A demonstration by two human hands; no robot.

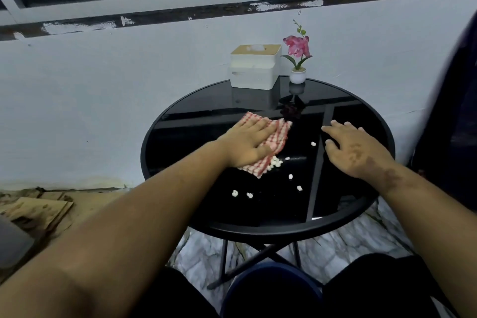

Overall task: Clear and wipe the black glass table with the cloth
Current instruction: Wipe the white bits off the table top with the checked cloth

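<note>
Round black glass table [335, 100] sits right of centre in the frame, its dark rim curving across the lower middle. Left hand [245, 143] is flat, palm down, fingers stretched out and close together, pressing a red-and-white checked cloth [277, 137] onto the glass at the middle of the frame. It's pinning the cloth rather than gripping it; the fabric spreads out from under the fingers toward the upper right and pokes out below the heel of the hand.

Right at the cloth's lower edge there's a small heap of white crumbs [275, 162], touching the fabric. More white bits are scattered loose on the glass below and to the right of it: one [313, 144] between the two hands, one [290, 176] lower down, a pair [235, 193] near the bottom of the tabletop.

Right hand [357, 148] is over on the right side of the table, palm down, fingers spread apart and slightly curled, holding nothing. Fingertips look to be on or just above the glass; can't tell which.

At the far edge of the table, upper centre of the frame, a white tissue box [254, 70] with a tan lid stands against the pale wall, and just beside it on the right a small white pot with a pink flower [297, 59], reflected in the glass beneath.
</note>
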